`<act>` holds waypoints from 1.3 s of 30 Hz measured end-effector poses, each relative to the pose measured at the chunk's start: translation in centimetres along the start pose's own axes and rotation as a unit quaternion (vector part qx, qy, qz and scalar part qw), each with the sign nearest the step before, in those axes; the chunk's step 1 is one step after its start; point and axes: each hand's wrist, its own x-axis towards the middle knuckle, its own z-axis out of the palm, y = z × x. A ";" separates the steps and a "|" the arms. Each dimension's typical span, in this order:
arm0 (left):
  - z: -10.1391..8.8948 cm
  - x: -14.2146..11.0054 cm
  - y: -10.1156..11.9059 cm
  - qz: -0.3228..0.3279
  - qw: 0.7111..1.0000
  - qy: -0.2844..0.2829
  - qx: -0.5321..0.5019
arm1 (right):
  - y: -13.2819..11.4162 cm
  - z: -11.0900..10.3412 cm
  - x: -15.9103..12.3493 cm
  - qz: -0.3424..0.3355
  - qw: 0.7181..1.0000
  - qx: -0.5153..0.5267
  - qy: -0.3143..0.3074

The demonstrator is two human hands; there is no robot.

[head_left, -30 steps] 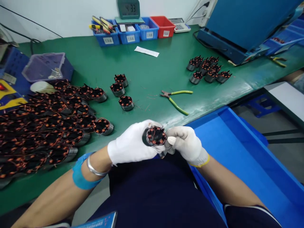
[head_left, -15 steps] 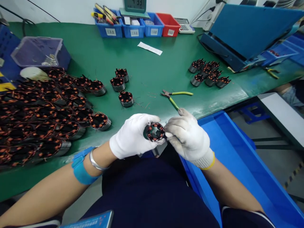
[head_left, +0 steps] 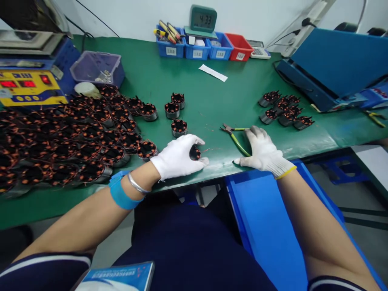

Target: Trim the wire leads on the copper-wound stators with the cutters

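My left hand [head_left: 178, 155], in a white glove, is closed round a small motor stator [head_left: 195, 152] wound with copper wire, resting it at the front edge of the green bench [head_left: 209, 97]. My right hand [head_left: 262, 149], in a white glove, lies spread flat on the green-handled cutting pliers [head_left: 235, 135], fingers on the handles. A blue strap and a metal bangle sit on my left wrist.
A large heap of stators [head_left: 60, 137] covers the bench's left; three stand loose [head_left: 176, 111] at centre, a finished group [head_left: 283, 107] at right. Blue and red bins [head_left: 206, 50], a clock [head_left: 203, 18], a yellow-panel tester [head_left: 27, 87], a blue machine [head_left: 333, 68], a blue tray [head_left: 266, 226] by my lap.
My right hand left the stator and went forward to the pliers on the bench. My left hand lowered the stator to the bench edge. The view has swung left.
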 end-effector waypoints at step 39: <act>0.8 0.6 -0.4 0.003 0.997 0.028 0.069 | -9.9 -1.2 -6.6 0.070 0.632 0.704 -0.317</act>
